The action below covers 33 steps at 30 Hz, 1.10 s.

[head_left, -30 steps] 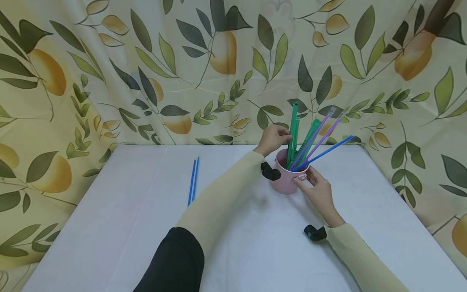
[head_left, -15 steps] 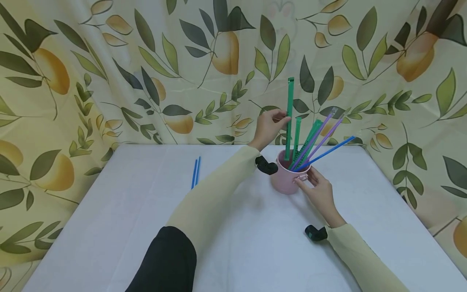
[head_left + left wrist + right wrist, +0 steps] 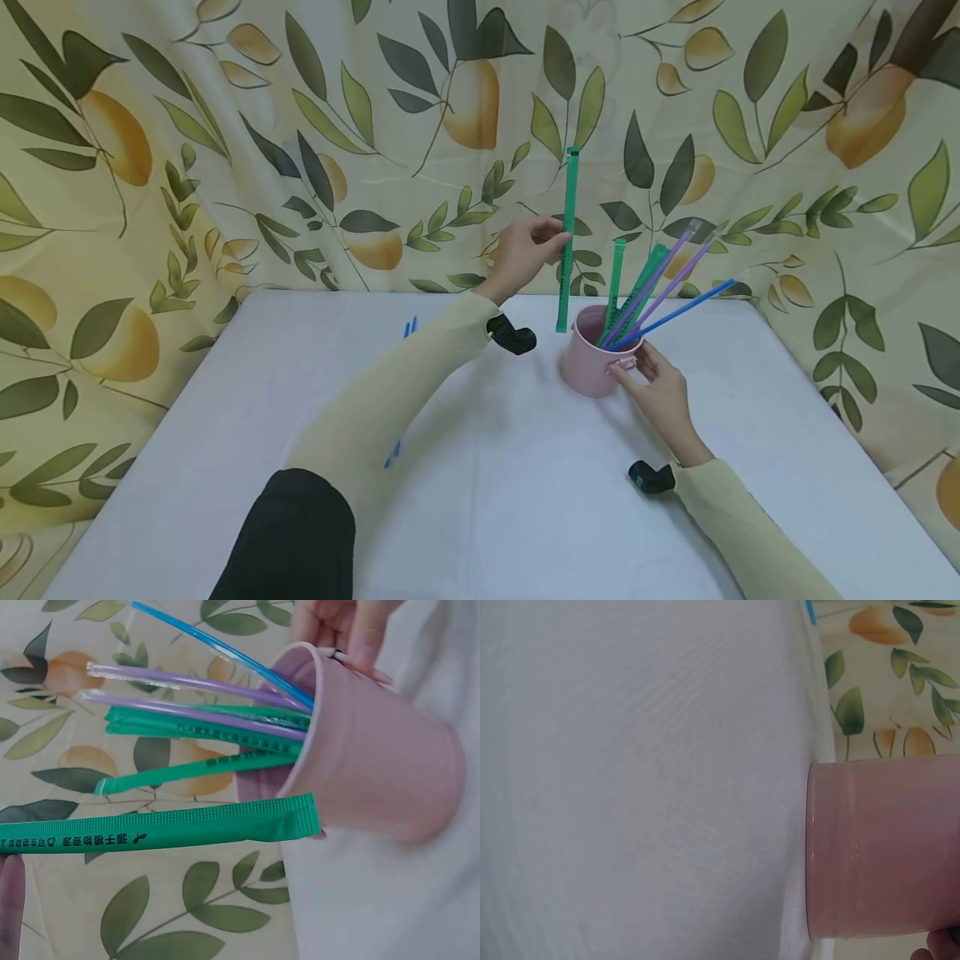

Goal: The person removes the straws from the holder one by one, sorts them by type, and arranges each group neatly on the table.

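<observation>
My left hand point(image 3: 521, 257) pinches a green paper-wrapped straw point(image 3: 567, 242) upright, just left of the pink bucket point(image 3: 590, 367). Dark print shows on that wrapper point(image 3: 165, 831) in the left wrist view, and its lower end is apart from the bucket's rim. With thumb and fingers, my right hand point(image 3: 660, 396) holds the bucket at its small side handle. Inside lean other green wrapped straws point(image 3: 617, 275), two purple straws point(image 3: 675, 268) and a blue straw point(image 3: 697, 304). The right wrist view shows the bucket's side point(image 3: 885, 847) and only some fingertips.
Blue straws point(image 3: 410, 327) lie on the white-covered table point(image 3: 510, 500) at the left, mostly hidden under my left forearm. A leaf-and-fruit patterned curtain point(image 3: 300, 167) hangs behind the table's far edge.
My left hand has drawn the green wrapped straw up out of the bucket and moved it left. My right hand keeps its hold on the bucket.
</observation>
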Each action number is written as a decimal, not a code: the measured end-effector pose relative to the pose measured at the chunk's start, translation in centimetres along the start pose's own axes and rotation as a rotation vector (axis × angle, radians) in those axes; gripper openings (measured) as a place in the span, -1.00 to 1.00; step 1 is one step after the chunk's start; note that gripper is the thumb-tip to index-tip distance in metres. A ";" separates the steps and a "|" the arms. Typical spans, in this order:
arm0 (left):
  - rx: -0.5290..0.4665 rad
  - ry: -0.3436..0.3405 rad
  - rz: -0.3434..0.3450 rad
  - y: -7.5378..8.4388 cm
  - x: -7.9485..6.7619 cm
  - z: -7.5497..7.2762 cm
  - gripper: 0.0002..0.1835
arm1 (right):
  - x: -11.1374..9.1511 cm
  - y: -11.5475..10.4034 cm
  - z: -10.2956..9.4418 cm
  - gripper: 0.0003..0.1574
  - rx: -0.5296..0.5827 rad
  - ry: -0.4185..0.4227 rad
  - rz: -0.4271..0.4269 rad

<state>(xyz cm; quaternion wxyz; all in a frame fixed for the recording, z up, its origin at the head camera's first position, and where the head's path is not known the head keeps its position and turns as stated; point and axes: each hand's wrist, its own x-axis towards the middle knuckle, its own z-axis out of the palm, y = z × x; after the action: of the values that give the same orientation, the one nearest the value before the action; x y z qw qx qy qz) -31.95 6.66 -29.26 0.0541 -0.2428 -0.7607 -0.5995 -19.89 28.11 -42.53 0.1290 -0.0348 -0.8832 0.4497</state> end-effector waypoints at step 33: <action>0.132 -0.077 -0.345 -5.7 -11.1 -10.0 -0.77 | 0.0 0.2 0.0 -0.06 0.005 0.005 0.003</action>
<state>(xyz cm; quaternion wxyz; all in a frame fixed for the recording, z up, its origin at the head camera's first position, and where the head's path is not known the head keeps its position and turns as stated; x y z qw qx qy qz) -26.82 -6.99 -35.71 -0.0629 -0.1275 -0.8304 -0.5388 -19.93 28.26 -42.71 0.1306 -0.0370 -0.8816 0.4521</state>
